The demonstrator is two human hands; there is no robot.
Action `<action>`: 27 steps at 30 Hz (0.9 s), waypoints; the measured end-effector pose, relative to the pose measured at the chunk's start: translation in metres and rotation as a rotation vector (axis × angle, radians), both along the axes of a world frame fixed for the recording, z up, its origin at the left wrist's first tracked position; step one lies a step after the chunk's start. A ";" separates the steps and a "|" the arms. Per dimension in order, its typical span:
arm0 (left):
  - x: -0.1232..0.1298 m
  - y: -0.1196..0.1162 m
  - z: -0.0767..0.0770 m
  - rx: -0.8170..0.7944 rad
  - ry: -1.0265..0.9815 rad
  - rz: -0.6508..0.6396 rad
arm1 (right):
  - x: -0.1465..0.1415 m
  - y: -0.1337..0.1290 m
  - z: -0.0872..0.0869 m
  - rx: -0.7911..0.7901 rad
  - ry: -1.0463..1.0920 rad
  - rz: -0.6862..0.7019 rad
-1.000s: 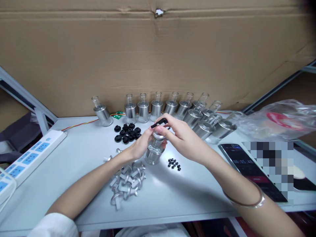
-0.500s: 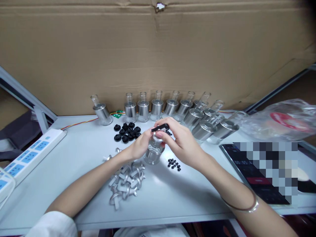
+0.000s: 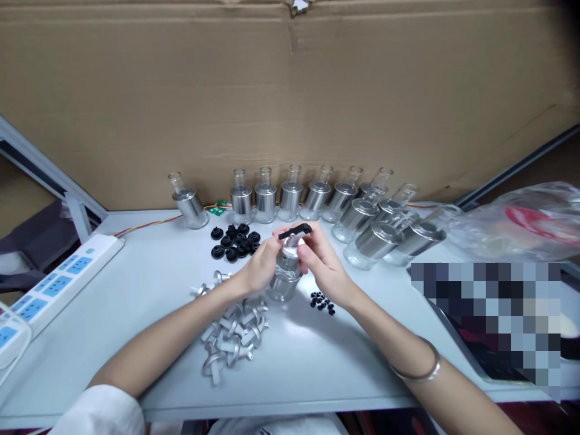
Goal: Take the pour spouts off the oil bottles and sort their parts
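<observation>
A glass bottle with a metal sleeve (image 3: 284,286) stands upright before me. On its neck sits a silver cap (image 3: 292,248), topped by a black lever (image 3: 295,231). My left hand (image 3: 263,267) is closed at the cap's left side, its fingertips by the lever's end. From the right, my right hand (image 3: 324,260) curls round the cap, thumb against its front edge; some fingers are hidden behind. Loose silver caps with stems (image 3: 233,329) lie below my left forearm. Small black plugs (image 3: 322,302) are beside my right wrist.
Several sleeved glass bottles (image 3: 291,196) line the back by the cardboard wall (image 3: 290,109). Black stoppers (image 3: 235,241) lie in a pile left of centre. A power strip (image 3: 58,290) runs along the left. At right are a plastic bag (image 3: 516,223) and a dark tablet (image 3: 480,338).
My right hand has drawn back and down a little, uncovering more of the black lever and silver cap. My left hand stays at the cap. The view has shifted slightly.
</observation>
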State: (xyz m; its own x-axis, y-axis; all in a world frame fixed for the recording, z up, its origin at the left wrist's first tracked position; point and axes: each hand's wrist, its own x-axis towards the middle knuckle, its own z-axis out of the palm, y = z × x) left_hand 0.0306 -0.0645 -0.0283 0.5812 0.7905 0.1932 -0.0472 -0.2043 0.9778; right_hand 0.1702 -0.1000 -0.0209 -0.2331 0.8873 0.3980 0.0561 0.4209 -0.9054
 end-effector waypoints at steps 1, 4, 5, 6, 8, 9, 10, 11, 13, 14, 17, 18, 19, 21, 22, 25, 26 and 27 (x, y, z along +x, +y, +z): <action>0.001 0.000 0.000 -0.007 -0.012 0.006 | -0.001 0.000 -0.001 -0.025 0.008 -0.002; 0.005 -0.001 0.002 -0.044 -0.055 0.023 | -0.005 0.002 -0.004 -0.081 0.020 -0.033; 0.007 -0.002 0.003 -0.059 -0.068 0.038 | -0.007 0.002 -0.005 -0.092 0.031 -0.051; 0.008 -0.002 0.003 -0.071 -0.080 0.062 | -0.009 0.003 -0.007 -0.102 0.040 -0.071; 0.009 -0.003 0.001 -0.068 -0.099 0.126 | -0.014 0.004 -0.011 -0.108 0.065 -0.119; 0.009 -0.004 0.000 -0.054 -0.098 0.159 | -0.017 0.004 -0.013 -0.100 0.084 -0.153; 0.009 -0.004 -0.001 -0.032 -0.087 0.190 | -0.020 0.004 -0.016 -0.088 0.105 -0.189; 0.009 -0.004 -0.002 -0.008 -0.067 0.216 | -0.024 0.004 -0.018 -0.071 0.127 -0.226; 0.009 -0.005 -0.003 0.042 -0.021 0.263 | -0.030 0.004 -0.021 -0.030 0.169 -0.293; 0.008 -0.005 -0.002 0.065 -0.005 0.284 | -0.033 0.004 -0.022 -0.010 0.186 -0.319; 0.008 -0.005 0.001 0.125 0.024 0.312 | -0.039 0.004 -0.021 0.016 0.181 -0.373; 0.008 -0.006 0.002 0.141 0.033 0.318 | -0.040 0.003 -0.020 0.017 0.170 -0.387; 0.008 -0.006 0.003 0.158 0.044 0.326 | -0.040 0.003 -0.020 0.017 0.160 -0.396; 0.008 -0.007 0.004 0.200 0.048 0.363 | -0.041 0.002 -0.019 0.023 0.150 -0.408; 0.008 -0.007 0.003 0.220 0.044 0.380 | -0.041 0.002 -0.019 0.028 0.149 -0.413; 0.009 -0.009 0.003 0.250 0.026 0.414 | -0.041 0.001 -0.019 0.032 0.136 -0.428; 0.010 -0.009 0.003 0.247 0.023 0.413 | -0.041 0.001 -0.018 0.032 0.132 -0.433; 0.010 -0.009 0.004 0.239 0.024 0.410 | -0.041 0.001 -0.018 0.032 0.130 -0.434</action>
State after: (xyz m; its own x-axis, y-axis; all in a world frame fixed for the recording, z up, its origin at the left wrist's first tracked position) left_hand 0.0407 -0.0736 -0.0244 0.2368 0.8907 0.3880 0.1062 -0.4207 0.9010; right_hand 0.1293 -0.0991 -0.0388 0.2114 0.8785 0.4284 0.1201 0.4116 -0.9034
